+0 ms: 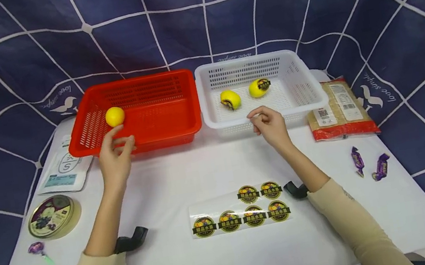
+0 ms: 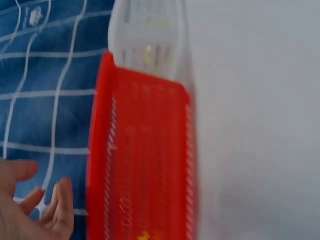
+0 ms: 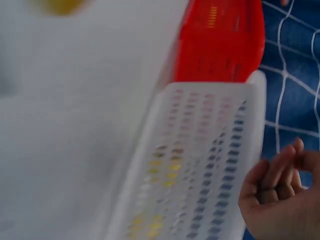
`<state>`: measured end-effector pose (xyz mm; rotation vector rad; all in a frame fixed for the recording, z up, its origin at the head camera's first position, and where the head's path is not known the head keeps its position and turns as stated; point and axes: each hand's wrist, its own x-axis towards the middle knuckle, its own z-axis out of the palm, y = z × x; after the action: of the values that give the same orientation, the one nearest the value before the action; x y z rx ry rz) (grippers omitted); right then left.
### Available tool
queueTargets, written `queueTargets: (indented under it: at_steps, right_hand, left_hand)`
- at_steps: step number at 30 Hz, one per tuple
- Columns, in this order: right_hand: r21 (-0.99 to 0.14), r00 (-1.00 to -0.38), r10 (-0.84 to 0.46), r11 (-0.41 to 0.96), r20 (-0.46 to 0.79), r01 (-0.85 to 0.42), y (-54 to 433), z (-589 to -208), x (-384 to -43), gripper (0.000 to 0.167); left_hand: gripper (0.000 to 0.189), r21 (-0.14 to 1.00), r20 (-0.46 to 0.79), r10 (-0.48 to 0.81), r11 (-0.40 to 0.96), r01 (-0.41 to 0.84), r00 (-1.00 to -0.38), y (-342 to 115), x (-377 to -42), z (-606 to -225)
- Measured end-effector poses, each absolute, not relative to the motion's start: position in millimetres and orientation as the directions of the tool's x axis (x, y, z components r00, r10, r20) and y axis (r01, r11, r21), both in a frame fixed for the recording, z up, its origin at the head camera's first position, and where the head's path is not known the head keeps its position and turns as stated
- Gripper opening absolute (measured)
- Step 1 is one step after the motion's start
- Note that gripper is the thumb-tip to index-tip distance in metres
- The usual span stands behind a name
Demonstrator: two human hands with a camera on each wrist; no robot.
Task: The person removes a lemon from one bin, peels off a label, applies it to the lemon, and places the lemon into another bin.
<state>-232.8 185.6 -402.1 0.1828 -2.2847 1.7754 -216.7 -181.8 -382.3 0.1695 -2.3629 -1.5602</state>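
Note:
My left hand [image 1: 114, 160] is over the front edge of the red basket [image 1: 172, 141], its fingers parted and bent, holding nothing. Just past its fingertips, inside that basket, lies one yellow lemon [image 1: 114, 116] with no label showing. At the front rim of the white basket [image 1: 232, 123] is my right hand [image 1: 272, 128], fingers loosely curled around nothing. Two lemons rest in the white basket, a left one [image 1: 230, 99] and a right one [image 1: 259, 87], each bearing a dark round sticker. Both hands also show in their wrist views, with bare fingers.
A sticker sheet [image 1: 216, 204] with several round labels lies near the front. Leftward are a white pouch [image 1: 62, 169], a round tin [image 1: 52, 217] and a lollipop [image 1: 37, 248]. A brown packet [image 1: 339, 109] and two purple wrapped candies [image 1: 357, 160] are rightward. Blue cloth [image 1: 195, 27] hangs behind.

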Motion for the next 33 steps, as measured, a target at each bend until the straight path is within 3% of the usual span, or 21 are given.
queueTargets:
  at_steps: [3,7,11,16,22,27,33]
  right_hand:
    - [-0.883,-0.958,-0.136,0.372,0.254,-0.287,164.4,-387.3,-243.6,0.011]
    - [-0.806,-0.908,-0.337,0.448,0.248,-0.386,128.9,-351.0,-255.0,0.011]
    - [-0.76,-0.831,-0.455,0.399,0.321,-0.513,85.1,-311.6,-274.6,0.01]
    - [-0.726,-0.749,-0.532,0.317,0.396,-0.61,19.7,-273.9,-305.9,0.011]
    - [-0.698,-0.715,-0.561,0.307,0.417,-0.647,-51.0,-253.3,-352.6,0.011]
    - [-0.507,-0.639,-0.655,0.421,0.403,-0.752,-88.5,-260.8,-391.3,0.017]
    - [-0.281,-0.598,-0.76,0.534,0.253,-0.797,-117.5,-291.8,-426.9,0.03]
  left_hand:
    - [0.048,0.939,0.081,-0.436,0.334,-0.077,-0.896,-202.4,-209.8,-395.1]
    - [0.056,0.989,-0.06,-0.464,0.093,-0.115,-0.884,-210.3,-214.8,-410.2]
    - [0.052,0.966,-0.093,-0.464,-0.256,0.034,-0.881,-206.6,-224.5,-418.5]
    - [0.041,0.832,-0.063,-0.527,-0.497,0.248,-0.848,-199.7,-232.3,-422.3]
    - [0.043,0.769,-0.046,-0.536,-0.558,0.313,-0.843,-196.2,-236.1,-425.0]
    - [0.042,0.793,-0.031,-0.536,-0.527,0.306,-0.843,-199.2,-234.8,-428.5]
    - [0.042,0.818,-0.03,-0.537,-0.498,0.288,-0.843,-201.6,-229.1,-429.1]
